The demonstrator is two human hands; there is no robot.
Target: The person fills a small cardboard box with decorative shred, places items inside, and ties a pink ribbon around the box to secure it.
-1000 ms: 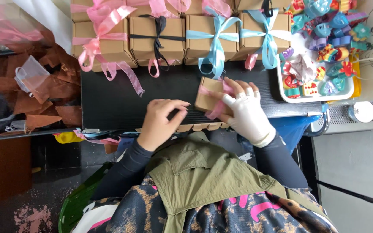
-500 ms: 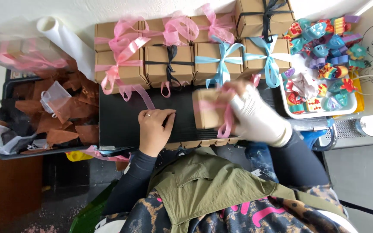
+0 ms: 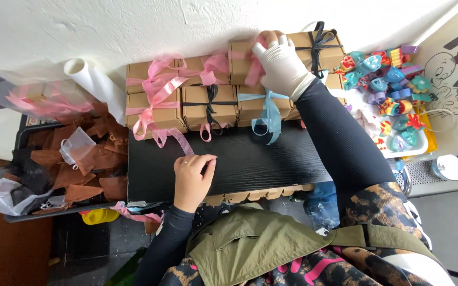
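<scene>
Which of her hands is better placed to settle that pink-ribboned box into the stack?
Probably the right hand: gloved, it already rests on the pink-ribboned box in the back row by the wall. The bare left hand lies far off on the black board, holding nothing.

You have a black board [image 3: 261, 164] with ridged surface. Along its far edge stand brown cardboard boxes [image 3: 208, 106] tied with pink, black and blue ribbons, and a pink ribbon end [image 3: 178, 142] lies near the far left corner

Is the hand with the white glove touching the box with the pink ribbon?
Touching. The head view shows the gloved right hand lying on top of the pink-ribbon box in the back row, fingers over its ribbon.
</scene>
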